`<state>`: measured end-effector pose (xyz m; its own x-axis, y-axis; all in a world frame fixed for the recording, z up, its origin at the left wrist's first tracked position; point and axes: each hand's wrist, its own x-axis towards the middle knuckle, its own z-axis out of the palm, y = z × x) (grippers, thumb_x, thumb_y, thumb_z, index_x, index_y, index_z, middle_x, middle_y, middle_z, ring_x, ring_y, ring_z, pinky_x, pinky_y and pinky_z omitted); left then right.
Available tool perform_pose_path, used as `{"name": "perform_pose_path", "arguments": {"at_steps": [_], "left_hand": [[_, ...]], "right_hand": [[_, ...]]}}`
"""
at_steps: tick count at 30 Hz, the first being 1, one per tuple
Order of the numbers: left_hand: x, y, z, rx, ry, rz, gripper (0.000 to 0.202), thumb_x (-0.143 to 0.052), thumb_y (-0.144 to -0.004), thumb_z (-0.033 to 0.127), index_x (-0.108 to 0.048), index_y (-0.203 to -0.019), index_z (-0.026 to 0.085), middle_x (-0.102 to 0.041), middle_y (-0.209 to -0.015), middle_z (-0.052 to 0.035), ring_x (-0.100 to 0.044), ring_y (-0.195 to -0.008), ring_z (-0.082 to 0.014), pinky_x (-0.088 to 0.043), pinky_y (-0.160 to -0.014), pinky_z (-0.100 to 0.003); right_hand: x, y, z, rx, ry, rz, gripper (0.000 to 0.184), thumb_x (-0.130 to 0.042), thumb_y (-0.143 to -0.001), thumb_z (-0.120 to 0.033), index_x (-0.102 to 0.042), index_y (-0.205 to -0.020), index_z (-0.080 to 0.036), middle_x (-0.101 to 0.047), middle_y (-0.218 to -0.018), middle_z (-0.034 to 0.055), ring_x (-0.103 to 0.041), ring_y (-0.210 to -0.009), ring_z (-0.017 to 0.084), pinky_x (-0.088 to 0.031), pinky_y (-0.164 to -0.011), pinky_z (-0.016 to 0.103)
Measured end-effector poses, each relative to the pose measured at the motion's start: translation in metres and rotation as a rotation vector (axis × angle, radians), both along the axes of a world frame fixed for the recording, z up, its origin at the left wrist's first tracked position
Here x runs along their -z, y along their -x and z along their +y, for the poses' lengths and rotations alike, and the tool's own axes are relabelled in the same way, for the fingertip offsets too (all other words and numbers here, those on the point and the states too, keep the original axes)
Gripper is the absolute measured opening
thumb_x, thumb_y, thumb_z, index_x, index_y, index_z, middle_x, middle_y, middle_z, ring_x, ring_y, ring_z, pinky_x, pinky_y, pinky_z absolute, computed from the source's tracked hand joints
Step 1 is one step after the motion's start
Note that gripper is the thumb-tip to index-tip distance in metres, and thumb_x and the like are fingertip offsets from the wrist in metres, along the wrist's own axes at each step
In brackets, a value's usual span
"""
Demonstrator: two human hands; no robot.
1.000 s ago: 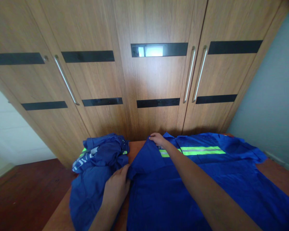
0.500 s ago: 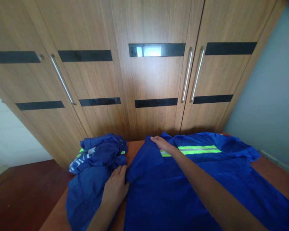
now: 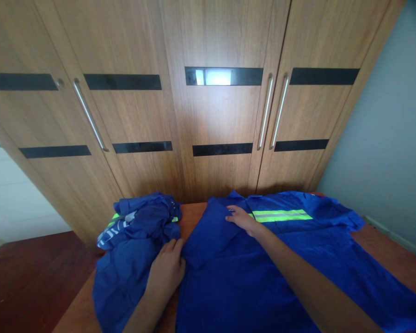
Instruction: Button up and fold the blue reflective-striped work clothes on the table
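A blue work shirt point(image 3: 298, 249) with a yellow-green reflective stripe lies spread flat on a wooden table point(image 3: 192, 212). My right hand point(image 3: 241, 218) rests flat on it near the collar, fingers stretched out. My left hand point(image 3: 166, 273) lies at the shirt's folded left edge, its fingers curled onto the cloth. A crumpled pile of blue garments point(image 3: 135, 240) with a reflective stripe and white lettering sits just left of that hand.
A wooden wardrobe point(image 3: 215, 111) with long metal handles and black bands stands right behind the table. A grey wall point(image 3: 388, 152) is at the right. Dark red floor point(image 3: 31, 277) shows at the lower left.
My right hand has slid back from the shirt's far edge toward me, onto the folded part. My left hand has stayed at the folded left edge.
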<state>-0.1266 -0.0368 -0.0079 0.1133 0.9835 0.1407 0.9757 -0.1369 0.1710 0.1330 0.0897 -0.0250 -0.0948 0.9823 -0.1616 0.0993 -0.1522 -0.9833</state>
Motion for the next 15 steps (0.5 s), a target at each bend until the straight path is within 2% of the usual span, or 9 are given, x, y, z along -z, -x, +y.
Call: {"name": "perform_pose_path", "arguments": {"at_steps": [2,5,7,9,12,14,15], "left_hand": [[-0.008,-0.003,-0.004,0.071,-0.042,-0.048,0.063,-0.047,-0.072,0.006,-0.045,-0.133,0.018,-0.054,-0.127,-0.0125,-0.050,-0.119,-0.0249,-0.036,-0.103,-0.039],[-0.027,-0.013,0.001,0.233,-0.021,-0.295,0.072,-0.054,-0.074,0.016,-0.032,-0.142,0.020,-0.037,-0.147,-0.0108,-0.033,-0.135,-0.0257,-0.025,-0.113,-0.043],[-0.040,-0.022,0.016,0.248,0.044,-0.525,0.072,-0.055,-0.080,0.032,-0.025,-0.144,0.019,-0.034,-0.150,-0.0116,-0.033,-0.137,-0.0246,-0.027,-0.112,-0.042],[-0.048,-0.030,0.041,0.196,0.088,-0.726,0.075,-0.057,-0.081,0.042,-0.025,-0.144,0.016,-0.037,-0.148,-0.0140,-0.040,-0.133,-0.0240,-0.035,-0.108,-0.039],[-0.050,-0.031,0.084,0.060,0.091,-0.846,0.063,-0.063,-0.076,0.041,-0.047,-0.130,0.013,-0.059,-0.128,-0.0149,-0.057,-0.115,-0.0254,-0.046,-0.095,-0.036],[-0.047,-0.023,0.109,-0.044,0.101,-0.834,0.040,-0.064,-0.073,0.033,-0.063,-0.107,0.013,-0.072,-0.101,-0.0117,-0.066,-0.098,-0.0264,-0.051,-0.082,-0.034],[-0.046,-0.016,0.118,-0.082,0.102,-0.825,0.028,-0.064,-0.070,0.028,-0.066,-0.094,0.013,-0.073,-0.088,-0.0097,-0.068,-0.090,-0.0266,-0.052,-0.076,-0.033]], "right_hand": [[-0.002,0.002,0.004,0.005,0.001,0.026,0.041,-0.062,-0.073,-0.013,-0.059,-0.114,-0.019,-0.069,-0.094,0.0058,-0.066,-0.083,0.018,-0.052,-0.074,0.029],[-0.015,0.018,0.014,-0.022,-0.030,0.072,0.038,-0.059,-0.077,-0.014,-0.059,-0.115,-0.019,-0.070,-0.094,0.0054,-0.066,-0.082,0.017,-0.052,-0.074,0.028],[-0.028,0.037,0.021,-0.066,-0.065,0.095,0.038,-0.058,-0.079,-0.014,-0.058,-0.116,-0.020,-0.070,-0.100,0.0057,-0.066,-0.084,0.016,-0.052,-0.076,0.028],[-0.041,0.058,0.026,-0.128,-0.109,0.108,0.037,-0.058,-0.082,-0.020,-0.056,-0.119,-0.022,-0.069,-0.105,0.0054,-0.067,-0.087,0.016,-0.052,-0.077,0.029],[-0.051,0.080,0.033,-0.217,-0.197,0.071,0.034,-0.046,-0.092,-0.038,-0.056,-0.121,-0.023,-0.070,-0.106,0.0059,-0.067,-0.090,0.016,-0.053,-0.079,0.030],[-0.050,0.082,0.039,-0.209,-0.263,-0.021,0.038,-0.033,-0.097,-0.039,-0.055,-0.122,-0.021,-0.069,-0.109,0.0076,-0.066,-0.094,0.016,-0.052,-0.082,0.030],[-0.046,0.079,0.043,-0.185,-0.291,-0.082,0.038,-0.030,-0.097,-0.036,-0.055,-0.121,-0.020,-0.068,-0.111,0.0087,-0.065,-0.097,0.016,-0.051,-0.084,0.031]]}}
